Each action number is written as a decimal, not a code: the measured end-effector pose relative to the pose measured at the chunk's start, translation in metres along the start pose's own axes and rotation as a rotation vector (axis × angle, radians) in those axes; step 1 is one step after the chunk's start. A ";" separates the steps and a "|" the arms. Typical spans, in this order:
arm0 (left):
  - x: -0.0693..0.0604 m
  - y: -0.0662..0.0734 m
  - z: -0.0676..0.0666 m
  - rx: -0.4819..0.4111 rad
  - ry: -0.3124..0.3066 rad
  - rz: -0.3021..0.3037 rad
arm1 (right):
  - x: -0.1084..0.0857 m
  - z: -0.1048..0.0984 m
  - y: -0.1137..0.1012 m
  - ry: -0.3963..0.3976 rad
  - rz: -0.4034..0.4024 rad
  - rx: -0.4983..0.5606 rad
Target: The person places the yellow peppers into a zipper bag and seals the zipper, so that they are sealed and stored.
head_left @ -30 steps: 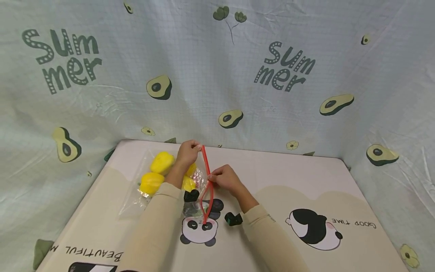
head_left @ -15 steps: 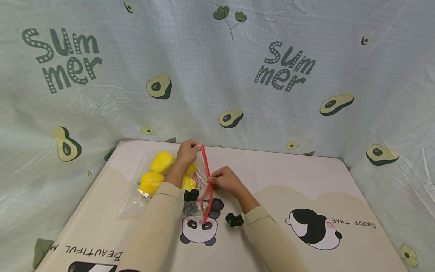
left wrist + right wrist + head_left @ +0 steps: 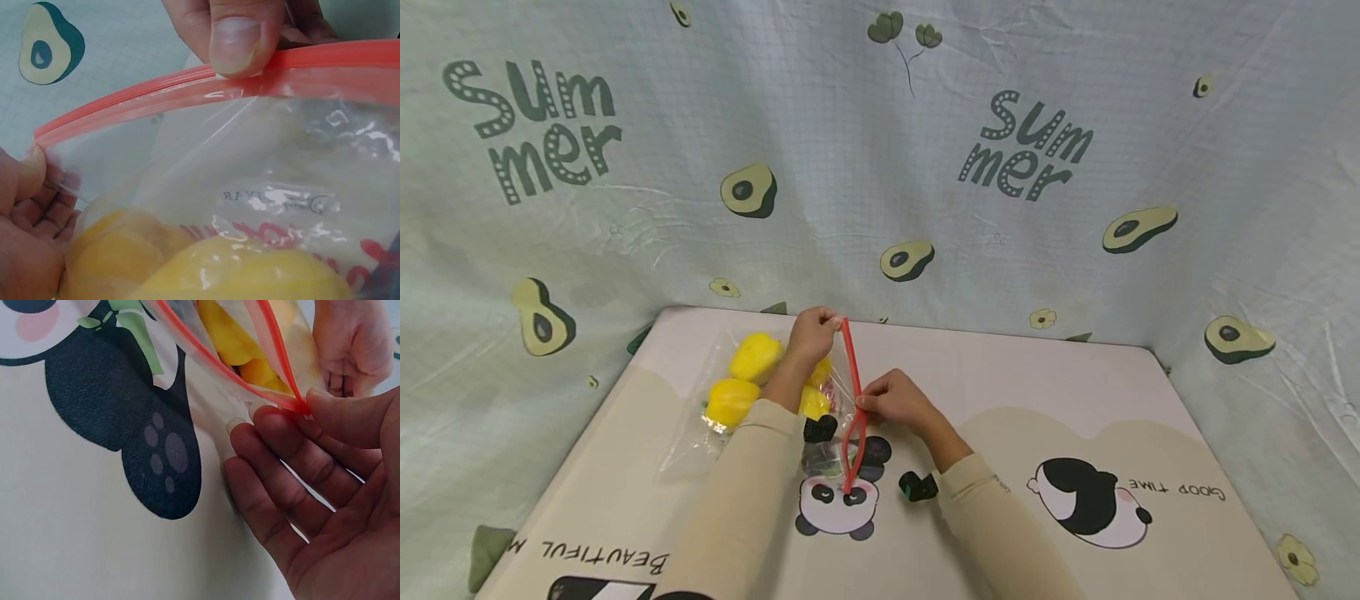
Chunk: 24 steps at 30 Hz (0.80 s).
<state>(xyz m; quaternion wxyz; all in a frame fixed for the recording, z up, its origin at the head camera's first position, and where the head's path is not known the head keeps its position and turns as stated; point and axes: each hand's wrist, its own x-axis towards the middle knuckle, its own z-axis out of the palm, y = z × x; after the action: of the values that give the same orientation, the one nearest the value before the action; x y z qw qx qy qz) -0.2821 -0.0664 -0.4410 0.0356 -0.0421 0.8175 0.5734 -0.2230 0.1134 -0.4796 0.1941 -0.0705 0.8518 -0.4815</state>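
Observation:
A clear zip bag with a red zip strip lies on the table, its strip raised. My left hand pinches the far corner of the strip; the left wrist view shows this hand at its left edge. My right hand pinches the strip partway along, between thumb and forefinger. Nearer than those fingers the bag's mouth gapes, as the right wrist view shows beside the right hand. Inside are several yellow pieces, one ribbed like a bell pepper. My left forearm hides part of the bag.
The pale table bears printed pandas and lettering. Behind it hangs a curtain with avocado prints. Dark wrist cameras sit at both cuffs.
My right hand has slid slightly along the red strip toward the near side, and the gaping part of the mouth looks shorter. My left hand has stayed at the far corner.

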 end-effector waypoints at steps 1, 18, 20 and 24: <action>0.000 0.000 0.000 -0.001 0.001 -0.003 | -0.001 0.000 0.000 -0.006 -0.003 -0.003; 0.001 0.001 -0.002 -0.014 0.025 -0.033 | -0.003 -0.002 0.005 -0.091 -0.052 -0.001; 0.002 0.001 -0.002 -0.013 0.027 -0.039 | -0.004 -0.002 0.004 -0.101 -0.056 -0.005; 0.003 0.001 -0.001 -0.020 0.024 -0.049 | -0.005 -0.003 0.004 -0.112 -0.061 -0.012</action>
<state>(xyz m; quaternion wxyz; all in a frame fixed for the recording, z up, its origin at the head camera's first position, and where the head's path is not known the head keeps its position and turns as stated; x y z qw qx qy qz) -0.2855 -0.0674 -0.4395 0.0394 -0.0692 0.8107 0.5800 -0.2191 0.1196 -0.4801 0.2262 -0.1243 0.8401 -0.4771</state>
